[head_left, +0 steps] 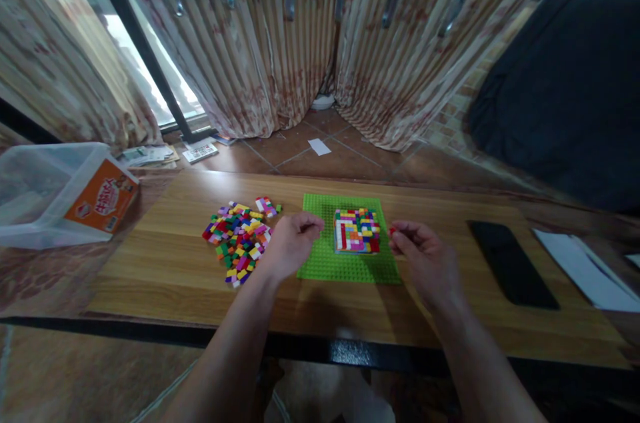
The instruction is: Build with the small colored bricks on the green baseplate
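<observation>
A green studded baseplate [320,263] lies on the wooden table, bearing a low block of multicoloured toy bricks [357,231]. My right hand [423,253] is just right of the plate, its thumb and fingertips pinched on a small red toy brick [392,230]. Over the plate's left edge is my left hand [295,243], its fingers curled and thumb against them; whether anything sits in that pinch is too small to make out. Beside my left hand, on its left, a pile of loose bricks [240,236] in many colours spreads on the table.
A black phone-like slab [513,263] lies on the table [165,263] at right, with white paper [590,270] beyond it. At far left stands a translucent plastic bin [55,190] with an orange label. Curtains [280,56] hang behind the table.
</observation>
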The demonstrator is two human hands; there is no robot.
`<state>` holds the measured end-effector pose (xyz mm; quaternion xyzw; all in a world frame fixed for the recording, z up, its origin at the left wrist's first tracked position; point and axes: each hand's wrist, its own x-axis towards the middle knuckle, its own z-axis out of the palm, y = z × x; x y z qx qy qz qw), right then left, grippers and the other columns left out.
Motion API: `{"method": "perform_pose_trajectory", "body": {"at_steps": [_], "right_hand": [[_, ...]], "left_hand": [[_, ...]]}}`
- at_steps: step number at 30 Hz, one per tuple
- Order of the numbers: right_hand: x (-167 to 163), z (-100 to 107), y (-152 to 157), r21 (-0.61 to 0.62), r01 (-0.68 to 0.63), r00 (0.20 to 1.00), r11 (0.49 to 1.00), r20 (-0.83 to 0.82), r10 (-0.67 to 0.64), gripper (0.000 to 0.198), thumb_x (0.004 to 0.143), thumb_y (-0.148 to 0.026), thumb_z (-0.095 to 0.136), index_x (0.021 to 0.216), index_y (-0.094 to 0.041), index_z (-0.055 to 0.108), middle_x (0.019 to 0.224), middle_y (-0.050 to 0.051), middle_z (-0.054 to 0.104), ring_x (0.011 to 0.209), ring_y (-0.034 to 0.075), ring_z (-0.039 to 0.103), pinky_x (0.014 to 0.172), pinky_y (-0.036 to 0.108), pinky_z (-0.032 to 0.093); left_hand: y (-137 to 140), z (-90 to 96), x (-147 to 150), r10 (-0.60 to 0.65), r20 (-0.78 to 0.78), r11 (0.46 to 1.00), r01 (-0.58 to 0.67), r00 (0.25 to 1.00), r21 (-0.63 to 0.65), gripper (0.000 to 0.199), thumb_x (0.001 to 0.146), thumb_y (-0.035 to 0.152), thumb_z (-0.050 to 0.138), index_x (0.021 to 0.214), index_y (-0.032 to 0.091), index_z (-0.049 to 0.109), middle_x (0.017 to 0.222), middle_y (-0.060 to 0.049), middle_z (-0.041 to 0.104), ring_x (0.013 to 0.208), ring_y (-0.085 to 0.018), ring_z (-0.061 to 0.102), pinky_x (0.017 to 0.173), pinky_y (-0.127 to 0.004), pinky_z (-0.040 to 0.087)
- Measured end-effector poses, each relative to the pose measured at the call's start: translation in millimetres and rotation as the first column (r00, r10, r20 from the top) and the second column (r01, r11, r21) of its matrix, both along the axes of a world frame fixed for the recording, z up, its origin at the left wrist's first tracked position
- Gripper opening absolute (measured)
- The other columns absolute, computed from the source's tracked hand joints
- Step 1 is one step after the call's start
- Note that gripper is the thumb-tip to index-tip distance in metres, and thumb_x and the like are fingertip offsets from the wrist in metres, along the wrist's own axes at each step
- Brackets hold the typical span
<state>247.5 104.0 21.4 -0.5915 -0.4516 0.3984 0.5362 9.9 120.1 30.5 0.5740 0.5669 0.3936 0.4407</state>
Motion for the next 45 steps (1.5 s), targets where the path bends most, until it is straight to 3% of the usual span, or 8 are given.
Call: {"method": "perform_pose_trajectory", "body": {"at_steps": [4, 8, 12, 16, 20, 26, 37, 45], "right_hand": [[2.4, 0.6, -1.2, -0.046, -0.034, 0.983, 0.998, -0.184, 0.025, 0.032, 0.062, -0.041, 0.083, 0.085, -0.021, 0.073, 0.075, 0.001, 0.069, 0.064, 0.012, 0.059, 0.061, 0.026, 0.05], [3.3, 0.0, -1.6, -0.073, -0.045, 0.971, 0.996, -0.239, 0.027, 0.031, 0.058, -0.039, 0.085, 0.083, -0.023, 0.077, 0.073, 0.0, 0.069, 0.064, 0.012, 0.058, 0.061, 0.026, 0.049], [1.9, -2.6, 0.0, -0.078, -0.031, 0.985, 0.997, -0.173, 0.017, 0.029, 0.06, -0.039, 0.083, 0.083, -0.023, 0.078, 0.072, 0.001, 0.071, 0.065, 0.013, 0.059, 0.063, 0.028, 0.05], [-1.0, -6.1, 2.3, -0.068, -0.014, 1.0, 0.998, -0.007, 0.014, 0.027, 0.064, -0.041, 0.078, 0.083, -0.021, 0.077, 0.077, 0.003, 0.074, 0.068, 0.016, 0.062, 0.067, 0.032, 0.051], [-4.2, -6.1, 1.8, -0.023, -0.038, 0.985, 0.999, 0.166, 0.041, 0.024, 0.07, -0.041, 0.072, 0.082, -0.02, 0.076, 0.081, 0.005, 0.075, 0.075, 0.02, 0.066, 0.074, 0.035, 0.052], [-8.6, -4.8, 2.8, 0.017, -0.037, 0.956, 0.999, 0.291, 0.03, 0.023, 0.074, -0.042, 0.07, 0.079, -0.02, 0.075, 0.081, 0.006, 0.076, 0.073, 0.021, 0.068, 0.072, 0.036, 0.053], [-15.4, -7.9, 5.8, 0.059, -0.01, 0.963, 0.998, 0.27, -0.006, 0.023, 0.074, -0.044, 0.075, 0.076, -0.021, 0.075, 0.078, 0.005, 0.076, 0.073, 0.022, 0.069, 0.072, 0.037, 0.055], [-6.8, -9.5, 7.7, -0.012, 0.009, 0.967, 1.0, 0.256, -0.005, 0.03, 0.073, -0.05, 0.076, 0.079, -0.02, 0.075, 0.073, 0.003, 0.073, 0.066, 0.018, 0.065, 0.064, 0.032, 0.05]], "left_hand": [[1.8, -1.8, 3.9, -0.016, -0.041, 1.0, 0.016, 0.999, 0.005, 0.019, 0.079, 0.012, 0.055, 0.081, 0.016, 0.074, 0.075, 0.0, 0.071, 0.071, -0.014, 0.062, 0.066, -0.023, 0.045], [2.6, -1.8, 6.1, -0.021, -0.069, 1.0, 0.022, 0.997, 0.013, 0.016, 0.079, 0.013, 0.058, 0.08, 0.016, 0.074, 0.077, -0.001, 0.073, 0.073, -0.015, 0.065, 0.07, -0.024, 0.047], [2.4, -1.4, 7.1, -0.035, -0.101, 0.998, 0.039, 0.994, 0.04, 0.017, 0.08, 0.013, 0.058, 0.082, 0.016, 0.074, 0.082, -0.002, 0.075, 0.076, -0.016, 0.067, 0.072, -0.025, 0.049], [0.9, -0.4, 7.8, -0.032, -0.144, 0.998, 0.039, 0.989, 0.046, 0.018, 0.081, 0.013, 0.057, 0.083, 0.016, 0.075, 0.084, -0.003, 0.076, 0.079, -0.017, 0.069, 0.074, -0.026, 0.05], [-0.5, 0.2, 7.1, -0.041, -0.176, 0.996, 0.055, 0.983, 0.072, 0.019, 0.083, 0.014, 0.056, 0.083, 0.017, 0.074, 0.084, -0.003, 0.076, 0.08, -0.017, 0.069, 0.074, -0.026, 0.05], [-0.7, 0.3, 6.2, -0.053, -0.2, 0.994, 0.071, 0.978, 0.082, 0.02, 0.084, 0.016, 0.054, 0.082, 0.017, 0.074, 0.081, -0.001, 0.075, 0.078, -0.016, 0.069, 0.072, -0.025, 0.049], [-2.8, 6.3, 6.5, -0.049, -0.247, 0.994, 0.071, 0.968, 0.079, 0.021, 0.084, 0.012, 0.053, 0.078, 0.017, 0.072, 0.08, -0.001, 0.074, 0.078, -0.016, 0.068, 0.071, -0.024, 0.049], [-3.3, 8.3, 7.1, -0.041, -0.238, 0.997, 0.054, 0.97, 0.048, 0.023, 0.085, 0.009, 0.053, 0.082, 0.015, 0.075, 0.084, -0.004, 0.075, 0.08, -0.017, 0.068, 0.073, -0.025, 0.048]]}}
